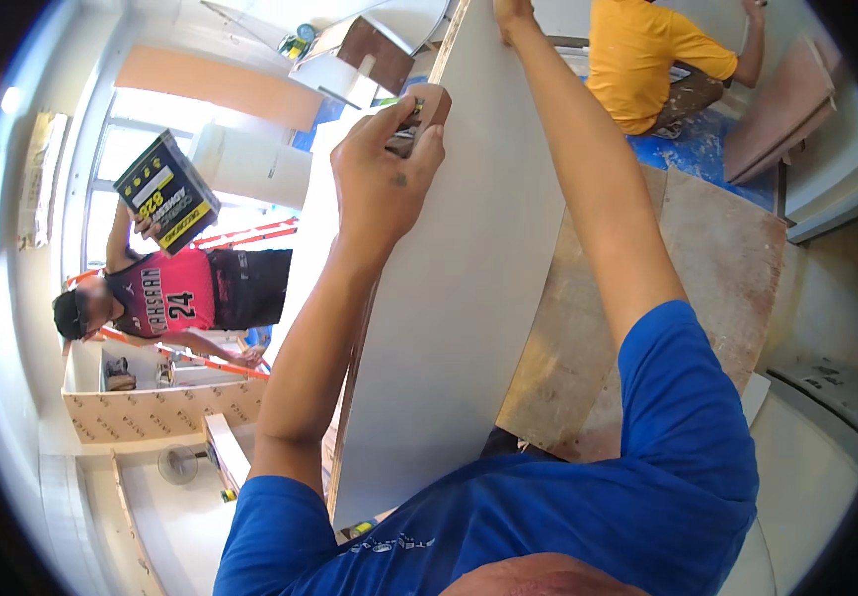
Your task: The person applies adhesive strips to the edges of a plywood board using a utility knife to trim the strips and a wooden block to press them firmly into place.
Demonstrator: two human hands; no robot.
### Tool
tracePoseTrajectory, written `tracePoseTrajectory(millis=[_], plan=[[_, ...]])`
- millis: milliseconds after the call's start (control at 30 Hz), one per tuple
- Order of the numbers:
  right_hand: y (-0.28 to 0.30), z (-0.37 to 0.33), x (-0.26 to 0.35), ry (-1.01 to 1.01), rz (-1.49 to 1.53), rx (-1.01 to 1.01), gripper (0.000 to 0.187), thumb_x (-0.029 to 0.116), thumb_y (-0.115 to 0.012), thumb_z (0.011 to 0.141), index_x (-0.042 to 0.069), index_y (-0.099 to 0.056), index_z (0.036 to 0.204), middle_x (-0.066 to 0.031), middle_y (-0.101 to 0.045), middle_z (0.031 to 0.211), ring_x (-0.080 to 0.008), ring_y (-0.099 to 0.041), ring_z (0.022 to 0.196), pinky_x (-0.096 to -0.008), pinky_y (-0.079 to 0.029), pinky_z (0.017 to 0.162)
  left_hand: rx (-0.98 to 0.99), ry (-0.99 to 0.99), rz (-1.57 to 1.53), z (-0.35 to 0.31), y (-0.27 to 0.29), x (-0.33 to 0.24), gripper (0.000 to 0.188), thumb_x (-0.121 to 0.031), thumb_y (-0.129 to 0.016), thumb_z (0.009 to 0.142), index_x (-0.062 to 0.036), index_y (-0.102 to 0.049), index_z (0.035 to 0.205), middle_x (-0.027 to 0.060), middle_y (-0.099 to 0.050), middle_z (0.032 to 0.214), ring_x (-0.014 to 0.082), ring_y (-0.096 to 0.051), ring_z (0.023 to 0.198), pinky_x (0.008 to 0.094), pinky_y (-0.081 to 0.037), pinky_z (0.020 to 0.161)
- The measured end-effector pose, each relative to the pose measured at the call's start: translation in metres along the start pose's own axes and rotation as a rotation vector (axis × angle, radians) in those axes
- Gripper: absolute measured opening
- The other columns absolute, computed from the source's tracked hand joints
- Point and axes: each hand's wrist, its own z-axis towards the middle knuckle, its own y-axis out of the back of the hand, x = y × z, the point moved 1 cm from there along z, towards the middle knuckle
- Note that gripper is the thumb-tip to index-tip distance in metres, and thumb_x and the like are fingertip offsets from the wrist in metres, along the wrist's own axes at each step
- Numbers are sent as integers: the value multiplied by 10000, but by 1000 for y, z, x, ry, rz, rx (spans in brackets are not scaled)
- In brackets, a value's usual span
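A large pale grey panel [449,278] with a bare plywood edge stretches in front of me, leaning against or close to my body. My left hand [381,177] is closed around a small brown wooden block [432,102], which rests at the panel's left edge. Part of the block is hidden by my fingers, so its exact kind is unclear. My right arm reaches far across the panel. At the top of the picture, my right hand [515,20] is by the panel's surface, its fingers cut off by the frame.
Plywood sheets [667,298] lie to the right. A person in a yellow shirt [637,60] crouches on blue sheeting at far right, near leaning brown boards [781,109]. On the left, a person in a pink jersey [190,293] holds up a dark box-shaped can [165,192] beside an orange ladder [260,233].
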Motion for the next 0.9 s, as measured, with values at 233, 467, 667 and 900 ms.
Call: tracePoseTrajectory(millis=[233,467,667,900], plan=[[13,9,-4,-24,-2,-34,748,568,-345,1068,6,-418,1556,-200,-411,1615,-303,-353,1514,-357,-248,1244,13,-68,81,76,-57,-9,502,-296,-761,848,15,-719,1240,220,-761,1074,311,-743,995,380,-557,921],[17,14,-12,-192,277,13,743,589,-336,1080,1,-515,1497,-160,-548,1507,-254,-496,1385,-347,-340,1188,-44,-145,154,148,-104,-21,412,-332,-706,842,-50,-769,1136,176,-777,969,334,-745,916,416,-569,878],[26,38,-27,-118,581,233,668,543,-337,1097,15,-555,1442,-107,-595,1423,-214,-538,1294,-331,-397,1125,40,-73,141,207,-131,-34,504,-361,-729,854,-1,-733,1207,220,-746,1115,343,-729,999,417,-568,922],[39,43,-36,19,647,-42,526,474,-421,1078,57,-618,1332,-137,-643,1341,-249,-575,1257,-341,-412,1087,-65,-126,100,269,-182,-36,377,-348,-733,864,15,-780,949,272,-746,989,412,-731,972,451,-580,871]])
